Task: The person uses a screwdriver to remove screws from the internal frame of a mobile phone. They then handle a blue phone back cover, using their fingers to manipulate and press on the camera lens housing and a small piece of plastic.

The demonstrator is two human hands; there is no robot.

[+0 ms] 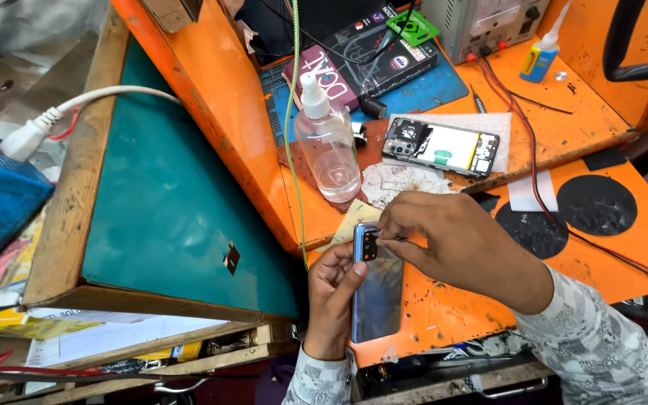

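My left hand [333, 289] grips a blue-grey phone back cover [378, 289] by its left edge, holding it upright over the orange bench. My right hand [451, 240] reaches across from the right, its fingertips pinched at the dark camera block [370, 245] in the cover's top left corner. Whether a small tool or part sits between those fingertips cannot be told. An opened phone [441, 146] with its insides showing lies on a white cloth farther back.
A clear spray bottle [327, 142] stands just beyond my hands. A green-topped wooden box [166, 202] fills the left side. Red and black wires [534, 172] run across the orange bench [451, 311]. A glue bottle [540, 56] and a power supply [485, 26] stand at the back.
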